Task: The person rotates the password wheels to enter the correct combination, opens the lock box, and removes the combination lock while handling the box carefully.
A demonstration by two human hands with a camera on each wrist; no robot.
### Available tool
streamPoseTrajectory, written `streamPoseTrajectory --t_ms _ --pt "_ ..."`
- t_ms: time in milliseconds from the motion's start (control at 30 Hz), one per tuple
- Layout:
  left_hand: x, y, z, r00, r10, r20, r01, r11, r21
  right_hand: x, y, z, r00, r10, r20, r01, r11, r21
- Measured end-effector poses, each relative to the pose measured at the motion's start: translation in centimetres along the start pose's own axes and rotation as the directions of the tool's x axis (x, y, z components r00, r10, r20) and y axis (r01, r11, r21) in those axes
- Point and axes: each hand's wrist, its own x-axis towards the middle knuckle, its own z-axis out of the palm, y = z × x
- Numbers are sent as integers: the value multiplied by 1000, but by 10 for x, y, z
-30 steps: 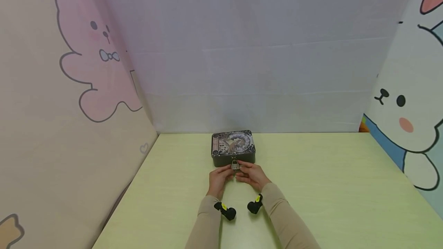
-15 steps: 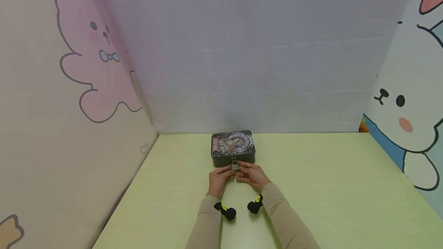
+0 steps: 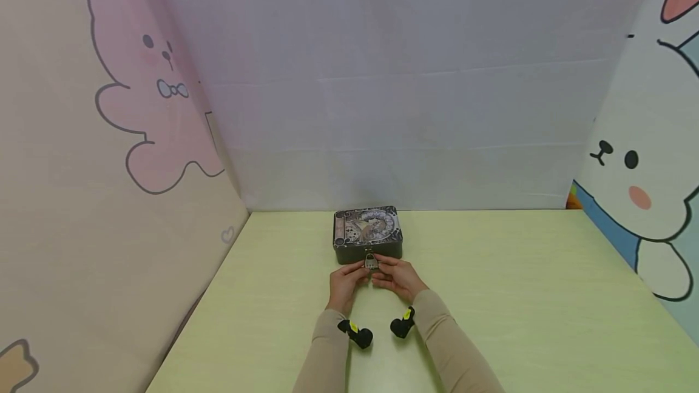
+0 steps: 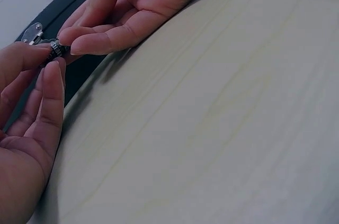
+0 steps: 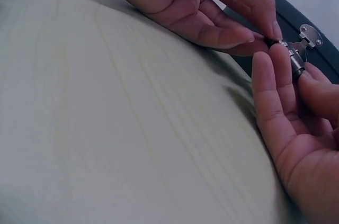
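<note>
A small silver combination padlock (image 3: 371, 264) hangs at the front latch of a dark tin box (image 3: 340, 255) with a patterned lid, which is down. My left hand (image 3: 344, 288) pinches the padlock's left side between thumb and fingers. From the other side my right hand (image 3: 401, 278) pinches it too. In the left wrist view, white marks show on the dials of the padlock (image 4: 55, 49). The right wrist view shows the metal latch (image 5: 310, 35) on the box wall, with the padlock (image 5: 295, 61) below it. Fingertips cover part of the padlock.
The box stands near the back edge of a pale yellow-green table (image 3: 519, 296). A white cloth wall (image 3: 409, 108) rises behind it, and printed rabbit panels stand at both sides. Black wrist cameras (image 3: 360, 337) sit on both sleeves.
</note>
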Motion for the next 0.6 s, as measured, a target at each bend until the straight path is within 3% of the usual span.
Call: streamPoseTrajectory --t_ms 600 --pt "-1 0 4 1000 8 -20 -8 1000 -25 0 0 -1 1000 0 11 0 1000 2"
